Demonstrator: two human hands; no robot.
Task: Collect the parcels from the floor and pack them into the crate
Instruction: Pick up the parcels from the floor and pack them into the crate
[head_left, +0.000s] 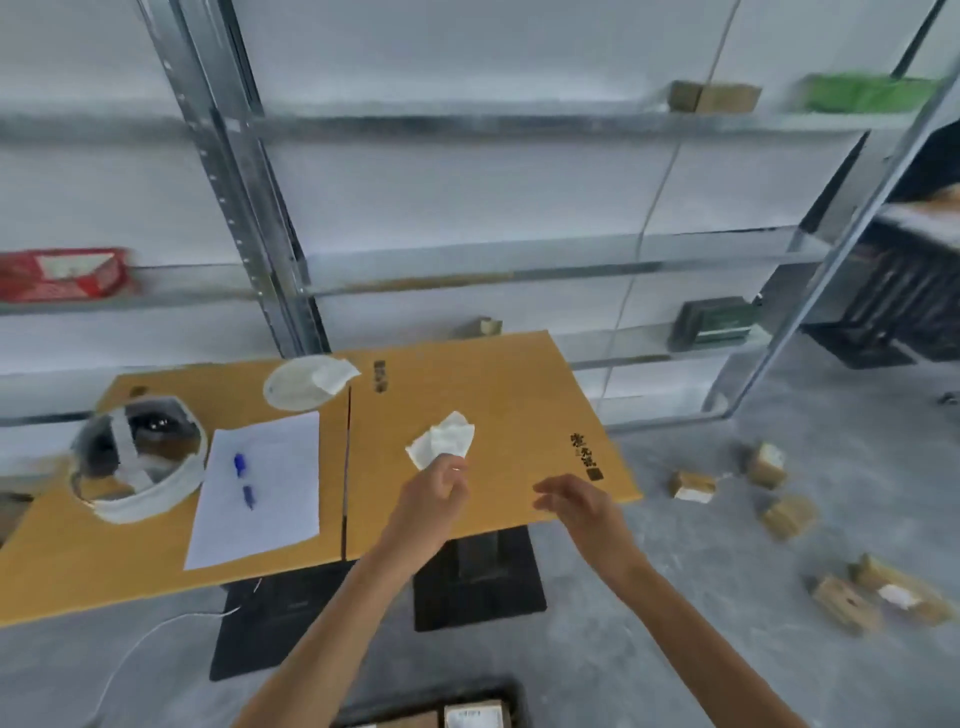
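- Parcels (693, 486): I count about five small brown cardboard ones, scattered on the grey floor right of the table, some with white labels. All lie well apart from both hands.
- Crate (431, 697): dark, at the bottom edge of my view, below the forearms and mostly cropped. A labelled parcel (472, 716) sits inside it.
- Left hand (436, 493): over the table top, thumb and fingers pinching a crumpled white paper (444, 441) that sticks up from the grip.
- Right hand (571, 500): fingers loosely spread, holding nothing, above the table's near right corner.
- Table (493, 395): yellow top on black bases. On it are a sheet of paper (260, 488) with a blue pen (244, 480) lying across it, and a white dish (293, 387) with another scrap in it.
- A round white-rimmed container (137, 457) stands at the left end; it is too blurred for me to read its contents.
- Metal shelving (249, 208) stands behind, with a red box (62, 273) on the left and a green box (872, 92) at upper right.
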